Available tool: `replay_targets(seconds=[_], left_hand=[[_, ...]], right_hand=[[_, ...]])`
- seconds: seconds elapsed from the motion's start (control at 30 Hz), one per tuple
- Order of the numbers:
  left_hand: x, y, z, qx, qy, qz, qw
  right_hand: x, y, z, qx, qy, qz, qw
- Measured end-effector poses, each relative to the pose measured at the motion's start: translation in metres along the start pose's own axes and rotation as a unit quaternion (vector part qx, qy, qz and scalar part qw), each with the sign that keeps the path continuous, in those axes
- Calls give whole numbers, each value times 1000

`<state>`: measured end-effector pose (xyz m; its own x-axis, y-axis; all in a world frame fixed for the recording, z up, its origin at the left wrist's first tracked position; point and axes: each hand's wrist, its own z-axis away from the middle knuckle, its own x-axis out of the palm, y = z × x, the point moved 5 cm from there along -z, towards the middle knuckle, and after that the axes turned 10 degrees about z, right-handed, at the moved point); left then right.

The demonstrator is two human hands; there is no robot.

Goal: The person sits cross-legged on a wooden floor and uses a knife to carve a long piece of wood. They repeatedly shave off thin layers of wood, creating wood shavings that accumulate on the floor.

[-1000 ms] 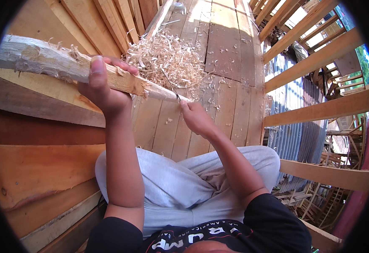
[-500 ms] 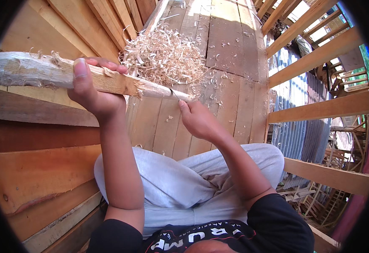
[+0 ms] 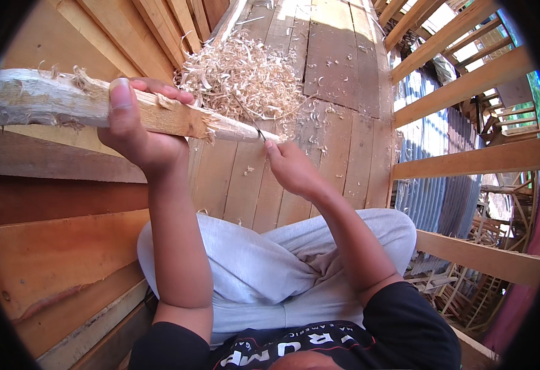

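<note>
A long pale piece of wood (image 3: 177,116) with rough, frayed sides runs across the upper left, tapering to a thin point on its right. My left hand (image 3: 139,129) is wrapped round its thicker part, thumb on top. Close to the tapered tip, my right hand (image 3: 292,165) is closed round a knife (image 3: 259,131). Only a narrow dark strip of the blade shows plainly, lying across the wood; the handle is hidden in my fist. Several curled fibres still cling to the wood's upper edge.
A heap of wood shavings (image 3: 245,77) lies on the plank floor (image 3: 338,148) beyond my hands. Stacked boards (image 3: 66,253) line my left side. Slatted wooden rails (image 3: 467,161) stand at my right, with corrugated metal sheets (image 3: 424,154) beyond. My crossed legs (image 3: 245,259) are below my hands.
My right hand and the knife have shifted slightly right and away from me, nearer the wood's tip. My left hand keeps its hold on the wood.
</note>
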<state>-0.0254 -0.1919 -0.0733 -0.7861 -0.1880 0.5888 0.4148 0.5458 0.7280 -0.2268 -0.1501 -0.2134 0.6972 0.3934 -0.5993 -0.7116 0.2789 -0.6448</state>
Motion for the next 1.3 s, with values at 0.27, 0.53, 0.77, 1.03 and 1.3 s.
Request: replay_targets(seconds=[0.27, 0.53, 0.77, 1.03, 1.3], left_hand=[[8, -1, -1, 13, -47, 12, 999], [-1, 4, -1, 9, 0, -6, 1000], [15, -2, 3, 2, -44, 10, 999], [6, 3, 7, 1, 24, -18, 1000], [43, 2, 17, 72, -88, 35, 993]], right_hand=[[19, 84, -42, 179, -30, -48, 982], [-14, 33, -4, 36, -37, 119, 992], [5, 80, -42, 144, -42, 37, 988], [-13, 73, -15, 165, -116, 116, 972], [0, 84, -41, 134, -56, 58, 988]])
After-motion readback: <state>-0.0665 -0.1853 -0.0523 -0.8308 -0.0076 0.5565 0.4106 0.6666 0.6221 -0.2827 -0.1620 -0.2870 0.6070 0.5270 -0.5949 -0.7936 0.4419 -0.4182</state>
